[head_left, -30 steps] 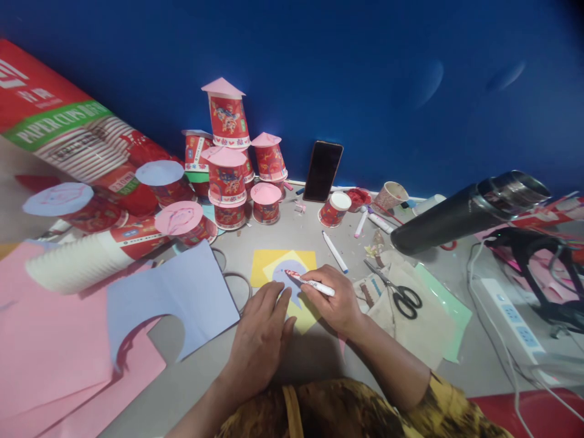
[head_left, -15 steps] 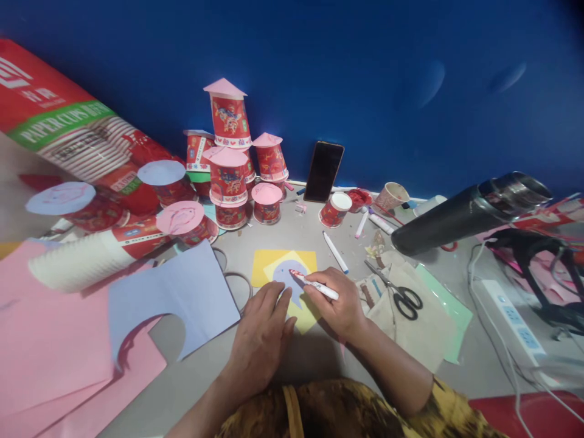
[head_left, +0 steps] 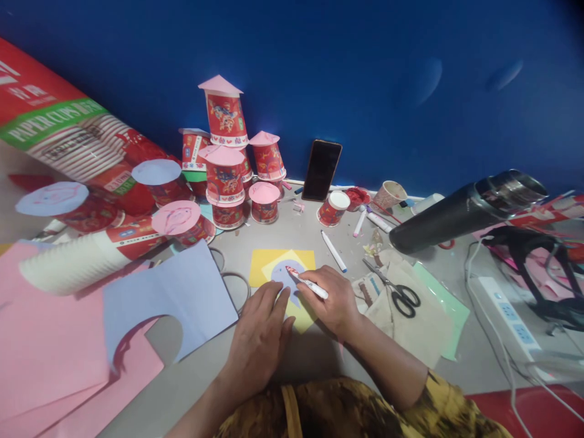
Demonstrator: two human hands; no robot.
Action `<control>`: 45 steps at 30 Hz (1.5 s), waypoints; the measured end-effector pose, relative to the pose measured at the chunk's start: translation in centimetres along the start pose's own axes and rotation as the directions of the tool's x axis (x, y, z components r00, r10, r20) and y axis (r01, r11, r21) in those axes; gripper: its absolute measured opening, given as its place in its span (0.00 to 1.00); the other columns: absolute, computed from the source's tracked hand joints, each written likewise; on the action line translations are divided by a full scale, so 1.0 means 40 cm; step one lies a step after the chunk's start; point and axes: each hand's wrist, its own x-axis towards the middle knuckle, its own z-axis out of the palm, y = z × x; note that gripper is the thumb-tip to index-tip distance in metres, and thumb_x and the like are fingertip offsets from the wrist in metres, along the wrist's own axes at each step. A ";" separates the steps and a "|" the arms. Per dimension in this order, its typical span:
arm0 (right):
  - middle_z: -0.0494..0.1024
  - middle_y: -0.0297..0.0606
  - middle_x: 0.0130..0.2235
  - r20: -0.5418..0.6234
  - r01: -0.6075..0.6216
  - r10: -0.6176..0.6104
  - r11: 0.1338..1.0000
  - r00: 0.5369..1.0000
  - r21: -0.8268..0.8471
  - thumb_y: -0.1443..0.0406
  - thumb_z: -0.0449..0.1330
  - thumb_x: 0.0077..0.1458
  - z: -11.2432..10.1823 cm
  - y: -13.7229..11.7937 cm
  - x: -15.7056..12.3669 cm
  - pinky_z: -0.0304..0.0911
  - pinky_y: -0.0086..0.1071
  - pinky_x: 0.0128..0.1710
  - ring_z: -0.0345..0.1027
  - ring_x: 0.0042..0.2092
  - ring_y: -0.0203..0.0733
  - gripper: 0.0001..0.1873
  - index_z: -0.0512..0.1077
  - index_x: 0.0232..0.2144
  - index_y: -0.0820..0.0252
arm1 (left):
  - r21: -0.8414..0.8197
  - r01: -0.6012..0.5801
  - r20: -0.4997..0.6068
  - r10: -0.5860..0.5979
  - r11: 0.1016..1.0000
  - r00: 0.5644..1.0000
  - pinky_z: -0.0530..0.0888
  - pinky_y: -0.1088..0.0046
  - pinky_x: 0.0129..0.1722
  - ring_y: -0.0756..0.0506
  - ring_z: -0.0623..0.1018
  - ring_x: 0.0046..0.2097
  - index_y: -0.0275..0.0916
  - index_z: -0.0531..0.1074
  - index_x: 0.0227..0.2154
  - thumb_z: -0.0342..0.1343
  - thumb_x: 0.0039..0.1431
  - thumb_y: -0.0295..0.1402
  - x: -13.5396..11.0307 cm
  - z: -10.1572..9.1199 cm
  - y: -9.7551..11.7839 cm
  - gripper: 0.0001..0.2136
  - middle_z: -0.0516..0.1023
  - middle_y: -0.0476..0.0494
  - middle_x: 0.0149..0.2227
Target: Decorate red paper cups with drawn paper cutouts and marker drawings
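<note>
A rounded blue paper cutout (head_left: 281,272) lies on pale yellow paper (head_left: 302,320), with a darker yellow sheet (head_left: 260,260) beneath. My right hand (head_left: 334,304) is closed around a white marker (head_left: 316,289), its red-marked tip end at the cutout. My left hand (head_left: 262,331) lies flat with fingers stretched out, fingertips at the cutout's left lower edge. Part of the cutout is hidden under my hands. Another white marker (head_left: 334,251) lies just beyond my right hand. Black-handled scissors (head_left: 404,299) rest on a beige cloth (head_left: 422,328) to the right.
Stacked red paper cups with pink cone tops (head_left: 224,121) stand at back left. A phone (head_left: 322,170) leans on the blue wall. Blue paper (head_left: 201,304) and pink sheets (head_left: 50,340) cover the left. A black flask (head_left: 447,219) and a power strip (head_left: 508,316) are at right.
The marker in my right hand has shifted slightly left across the blue cutout. My left hand stays nearly in place. The whole view has moved a little.
</note>
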 end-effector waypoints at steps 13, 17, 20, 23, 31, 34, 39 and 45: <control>0.86 0.38 0.35 -0.008 0.019 -0.019 1.000 1.000 -0.012 0.62 0.59 0.71 -0.004 -0.021 0.001 0.69 0.33 0.37 0.78 0.35 0.43 0.09 0.78 0.41 0.56 | 0.002 -0.004 0.013 0.004 1.000 1.000 0.76 0.49 0.55 0.33 0.74 0.57 0.34 0.68 0.58 0.51 0.71 0.30 0.004 -0.005 0.003 0.16 0.75 0.31 0.56; 0.86 0.38 0.35 -0.020 0.005 -0.005 1.000 1.000 -0.021 0.62 0.59 0.71 -0.005 -0.014 0.001 0.70 0.33 0.38 0.78 0.35 0.43 0.08 0.78 0.42 0.56 | 0.005 -0.007 -0.004 0.007 1.000 1.000 0.76 0.49 0.55 0.33 0.74 0.58 0.34 0.68 0.59 0.51 0.71 0.30 0.003 -0.003 0.002 0.16 0.75 0.31 0.57; 0.86 0.38 0.34 -0.082 -0.025 0.021 0.998 0.996 -0.056 0.62 0.60 0.70 -0.014 -0.012 0.001 0.69 0.33 0.36 0.78 0.33 0.43 0.08 0.78 0.41 0.57 | 0.010 -0.009 -0.010 0.009 1.000 1.000 0.76 0.48 0.56 0.32 0.74 0.58 0.33 0.68 0.59 0.53 0.70 0.30 0.000 0.000 0.000 0.17 0.75 0.30 0.57; 0.85 0.38 0.33 -0.109 -0.031 0.025 0.998 0.994 -0.053 0.62 0.60 0.70 -0.021 -0.018 0.001 0.69 0.33 0.36 0.78 0.33 0.42 0.08 0.78 0.40 0.58 | 0.007 -0.002 -0.001 0.002 1.000 1.000 0.76 0.49 0.55 0.32 0.74 0.58 0.33 0.69 0.59 0.53 0.70 0.30 -0.001 0.001 -0.001 0.17 0.75 0.31 0.56; 0.86 0.38 0.34 -0.026 0.001 -0.002 0.999 1.000 -0.033 0.62 0.60 0.70 -0.008 -0.020 0.003 0.70 0.33 0.36 0.79 0.34 0.42 0.08 0.79 0.41 0.57 | -0.016 0.012 0.006 -0.012 1.000 1.000 0.76 0.48 0.56 0.33 0.74 0.59 0.36 0.67 0.59 0.52 0.71 0.30 0.002 -0.001 0.002 0.17 0.75 0.31 0.57; 0.86 0.38 0.33 -0.062 -0.048 0.044 0.996 0.997 -0.072 0.61 0.59 0.70 -0.016 -0.013 0.001 0.69 0.34 0.35 0.78 0.32 0.43 0.10 0.79 0.39 0.56 | 0.000 0.005 -0.003 -0.005 1.000 1.000 0.76 0.48 0.56 0.32 0.74 0.59 0.36 0.66 0.60 0.52 0.71 0.30 0.001 0.001 0.002 0.17 0.75 0.32 0.57; 0.85 0.38 0.31 -0.078 -0.077 0.071 0.994 0.994 -0.072 0.60 0.59 0.71 -0.024 -0.018 0.000 0.70 0.33 0.35 0.78 0.32 0.42 0.11 0.79 0.38 0.56 | 0.018 -0.007 -0.003 0.007 1.000 1.000 0.77 0.48 0.56 0.32 0.74 0.58 0.34 0.67 0.59 0.52 0.70 0.29 0.001 0.000 0.001 0.17 0.75 0.31 0.56; 0.86 0.38 0.32 -0.073 -0.060 0.055 0.996 0.996 -0.068 0.60 0.60 0.70 -0.018 -0.015 0.002 0.68 0.33 0.34 0.78 0.31 0.42 0.10 0.80 0.38 0.57 | 0.018 -0.006 0.012 0.005 1.000 1.000 0.76 0.49 0.56 0.32 0.74 0.58 0.33 0.68 0.59 0.53 0.70 0.29 0.004 -0.005 0.003 0.17 0.75 0.30 0.57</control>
